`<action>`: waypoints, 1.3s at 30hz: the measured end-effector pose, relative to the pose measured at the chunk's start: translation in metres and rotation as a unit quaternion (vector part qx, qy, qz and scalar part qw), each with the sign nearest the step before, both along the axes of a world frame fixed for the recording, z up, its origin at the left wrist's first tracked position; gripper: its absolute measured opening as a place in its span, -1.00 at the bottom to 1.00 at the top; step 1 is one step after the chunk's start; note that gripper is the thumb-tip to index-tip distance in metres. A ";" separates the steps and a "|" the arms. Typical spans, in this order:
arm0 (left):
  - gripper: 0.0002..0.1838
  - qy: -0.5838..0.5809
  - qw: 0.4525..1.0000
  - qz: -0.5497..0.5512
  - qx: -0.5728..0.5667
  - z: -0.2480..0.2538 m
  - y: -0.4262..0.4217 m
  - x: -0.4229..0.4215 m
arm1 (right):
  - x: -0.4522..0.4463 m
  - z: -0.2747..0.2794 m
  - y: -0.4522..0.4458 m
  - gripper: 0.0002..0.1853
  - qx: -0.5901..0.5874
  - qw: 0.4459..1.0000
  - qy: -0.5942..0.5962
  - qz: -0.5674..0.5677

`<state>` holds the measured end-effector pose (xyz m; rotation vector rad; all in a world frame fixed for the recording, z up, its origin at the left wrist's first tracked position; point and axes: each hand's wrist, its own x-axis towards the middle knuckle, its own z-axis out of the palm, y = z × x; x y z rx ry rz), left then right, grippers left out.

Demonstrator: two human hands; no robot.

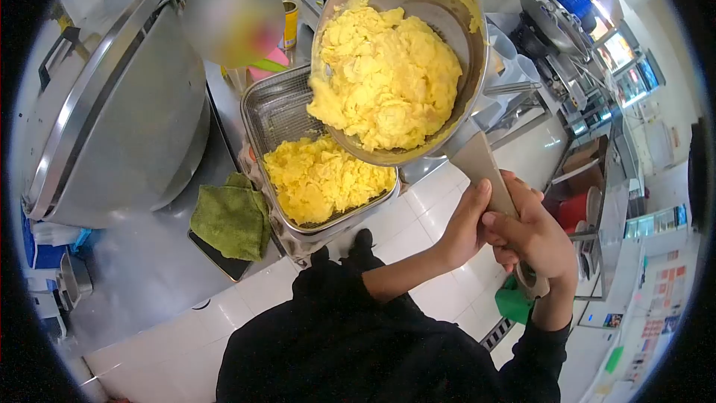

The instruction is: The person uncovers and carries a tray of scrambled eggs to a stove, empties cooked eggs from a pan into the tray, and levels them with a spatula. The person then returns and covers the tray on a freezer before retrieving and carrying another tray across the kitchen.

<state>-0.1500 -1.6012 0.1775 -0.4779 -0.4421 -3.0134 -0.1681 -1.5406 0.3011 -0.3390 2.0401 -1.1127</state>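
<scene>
A large metal saucepan (471, 97) full of yellow scrambled egg (395, 75) is tilted over a perforated metal tray (257, 108). More egg (321, 179) is heaped in the near part of that tray. My right hand (533, 231) is wrapped round the pan's long flat handle (477, 160). Just ahead of it, my left hand (464, 227) is closed on the same handle, its thumb lying along it. The egg overhangs the pan's left rim above the tray.
A big steel kettle (127, 104) with a raised lid stands at left. On the steel counter (156, 269), a green cloth (231, 216) lies on a dark flat object. Behind the tray is a yellow can (290, 24). A green bin (514, 301) stands on the tiled floor.
</scene>
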 end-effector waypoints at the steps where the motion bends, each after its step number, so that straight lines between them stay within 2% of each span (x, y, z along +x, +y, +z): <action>1: -0.48 -0.001 1.000 0.007 0.000 0.001 0.001 0.000 | 0.000 0.000 0.000 -0.54 0.006 1.000 0.008 0.004; 4: -0.47 0.012 1.000 -0.011 0.010 0.001 -0.001 0.002 | -0.001 0.000 -0.001 -0.45 0.008 1.000 0.008 0.017; 16: -0.46 0.014 0.999 0.020 0.033 0.007 0.006 0.005 | 0.003 0.007 0.001 -0.47 0.014 1.000 0.002 0.023; 22: -0.46 0.052 0.997 -0.033 0.035 0.002 0.005 0.005 | 0.008 0.008 0.003 -0.47 0.032 0.999 0.024 0.014; 30: -0.45 0.058 0.998 -0.004 0.036 0.001 0.008 0.007 | 0.011 0.009 0.004 -0.50 0.047 0.998 0.034 0.016; 34: -0.50 0.061 0.995 -0.019 0.076 0.001 0.007 0.007 | 0.016 0.008 0.000 -0.53 0.075 0.993 0.088 0.004; 39: -0.49 0.067 0.995 -0.035 0.059 0.004 0.000 -0.003 | 0.001 0.006 0.004 -0.53 0.038 0.997 0.066 0.026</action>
